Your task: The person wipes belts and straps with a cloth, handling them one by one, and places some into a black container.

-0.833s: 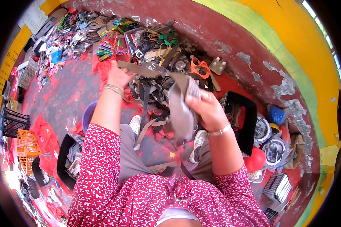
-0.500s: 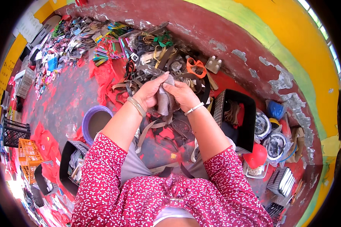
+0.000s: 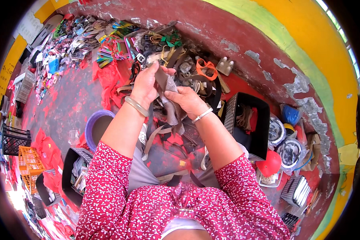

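Observation:
A limp piece of brown-grey cloth (image 3: 171,107), with a smoother, darker strip along its upper left side, hangs between my hands. Its top is gripped by my left hand (image 3: 147,86), fingers partly hidden behind it. Lower on its right side, my right hand (image 3: 187,102) pinches it with the thumb on top. Beneath and beyond my hands lies a heap of straps and belts (image 3: 174,62), some dark, some tan. A tan strap (image 3: 153,140) trails on the floor below my left wrist.
To my right stand a black basket (image 3: 255,138) holding straps and a red ball (image 3: 269,163). A purple-rimmed bucket (image 3: 89,130) and a black bin (image 3: 69,170) are at my left. An orange strap (image 3: 206,69) lies near the peeling wall (image 3: 244,44). Red sheeting (image 3: 107,78) covers some floor.
My left hand has moved left and slightly up, away from my right hand. The cloth is now spread between them, with its dark strip showing and its lower end hanging down.

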Demonstrator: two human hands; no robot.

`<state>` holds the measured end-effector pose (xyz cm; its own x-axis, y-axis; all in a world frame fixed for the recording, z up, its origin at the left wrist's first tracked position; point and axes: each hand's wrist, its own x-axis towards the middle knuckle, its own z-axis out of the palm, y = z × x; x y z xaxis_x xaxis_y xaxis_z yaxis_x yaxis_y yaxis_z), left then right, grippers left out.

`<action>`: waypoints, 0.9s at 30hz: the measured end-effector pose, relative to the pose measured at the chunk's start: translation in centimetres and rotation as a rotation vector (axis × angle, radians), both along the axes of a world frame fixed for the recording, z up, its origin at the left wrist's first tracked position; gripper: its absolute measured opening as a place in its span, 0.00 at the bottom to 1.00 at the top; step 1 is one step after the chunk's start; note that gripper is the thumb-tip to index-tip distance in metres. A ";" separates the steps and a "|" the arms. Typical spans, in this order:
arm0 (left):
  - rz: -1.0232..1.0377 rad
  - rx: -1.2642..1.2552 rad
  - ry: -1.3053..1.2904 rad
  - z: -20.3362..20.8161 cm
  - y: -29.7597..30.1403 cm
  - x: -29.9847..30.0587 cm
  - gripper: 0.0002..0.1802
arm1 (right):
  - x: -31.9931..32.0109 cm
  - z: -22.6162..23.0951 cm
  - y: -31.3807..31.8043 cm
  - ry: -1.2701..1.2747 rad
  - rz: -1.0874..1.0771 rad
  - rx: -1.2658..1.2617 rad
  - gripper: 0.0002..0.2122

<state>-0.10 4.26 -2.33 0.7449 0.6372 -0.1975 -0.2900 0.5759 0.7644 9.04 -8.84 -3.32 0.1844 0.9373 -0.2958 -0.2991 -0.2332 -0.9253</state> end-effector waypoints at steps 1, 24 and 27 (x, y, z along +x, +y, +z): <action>0.039 -0.001 0.000 0.4 0.1 -0.1 0.17 | -0.3 0.5 0.0 0.012 0.005 0.003 0.09; 0.711 -0.105 0.081 -3.4 16.1 -12.6 0.15 | 0.4 7.0 -13.9 -0.617 0.397 -0.250 0.12; 0.647 0.036 0.095 -3.7 17.8 -13.3 0.20 | 0.6 8.7 -16.0 -0.728 0.355 -0.178 0.11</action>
<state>-13.42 22.02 -6.05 0.1889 0.9585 -0.2136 -0.4996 0.2811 0.8194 9.63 -24.89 5.39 0.0889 0.9264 -0.3660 0.4797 -0.3618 -0.7994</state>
